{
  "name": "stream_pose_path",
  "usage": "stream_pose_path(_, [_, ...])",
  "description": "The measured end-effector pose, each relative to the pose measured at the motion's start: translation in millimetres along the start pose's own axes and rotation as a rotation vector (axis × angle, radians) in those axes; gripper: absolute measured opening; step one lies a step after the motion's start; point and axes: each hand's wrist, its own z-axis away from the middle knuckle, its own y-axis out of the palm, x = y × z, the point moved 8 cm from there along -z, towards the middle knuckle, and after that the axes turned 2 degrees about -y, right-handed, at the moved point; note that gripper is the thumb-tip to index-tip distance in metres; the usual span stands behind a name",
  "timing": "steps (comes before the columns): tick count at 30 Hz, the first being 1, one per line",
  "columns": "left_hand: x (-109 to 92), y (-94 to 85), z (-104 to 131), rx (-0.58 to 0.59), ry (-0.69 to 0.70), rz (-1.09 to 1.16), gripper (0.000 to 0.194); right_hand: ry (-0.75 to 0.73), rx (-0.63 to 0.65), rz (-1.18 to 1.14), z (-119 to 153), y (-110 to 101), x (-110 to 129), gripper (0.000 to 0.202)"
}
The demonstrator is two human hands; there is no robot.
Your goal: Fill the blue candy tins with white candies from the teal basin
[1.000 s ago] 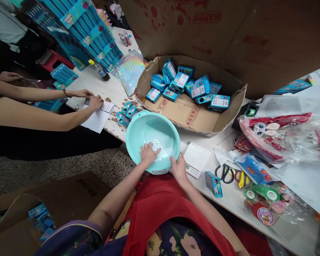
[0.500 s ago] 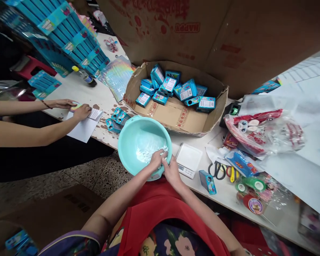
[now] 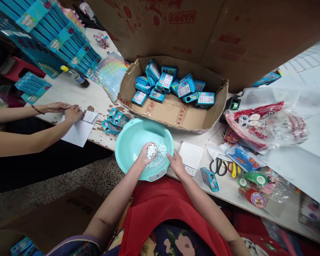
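A turquoise plastic bowl (image 3: 129,137) sits tilted at the table's front edge, close to my red apron. Inside it, my left hand (image 3: 144,155) is cupped palm up around a small heap of white pellets (image 3: 152,151). More loose pellets (image 3: 160,158) lie in the bowl beside that hand. My right hand (image 3: 176,164) grips the bowl's right rim, the thumb over the edge and the other fingers partly hidden. A white scale (image 3: 191,153) stands just right of the bowl.
Behind the bowl is a cardboard box (image 3: 162,117) with several blue packs. More blue packs (image 3: 120,119) stand left of it. A co-worker's hands (image 3: 73,113) handle paper at far left. Scissors (image 3: 218,167), tape rolls (image 3: 260,179) and plastic bags lie right.
My left hand has turned palm up, with pellets now showing in it, and has moved left from my right hand. My right hand now holds the rim. The bowl has shifted slightly.
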Motion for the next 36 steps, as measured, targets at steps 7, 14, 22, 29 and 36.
stream_pose_path(7, [-8, 2.9, -5, 0.003, 0.047, 0.097, 0.008, -0.207, -0.459, 0.415, 92, -144, 5, 0.053])
stream_pose_path(14, [11, 0.0, -11, -0.083, -0.029, 0.138, 0.024, 0.013, -0.581, 0.557, 116, -200, -85, 0.062])
stream_pose_path(22, [7, 28.3, 16, -0.045, -0.016, 0.12, 0.026, -0.375, -0.412, 0.481, 103, -152, 20, 0.034])
stream_pose_path(29, [-38, 89.5, 84, 0.169, 0.41, 0.104, 0.03, -0.554, -0.012, 0.611, 59, -54, 95, 0.026])
stream_pose_path(36, [-59, 79.4, 103, 0.003, 0.827, -0.021, 0.028, -0.542, 0.067, 0.66, 40, -10, 114, 0.029])
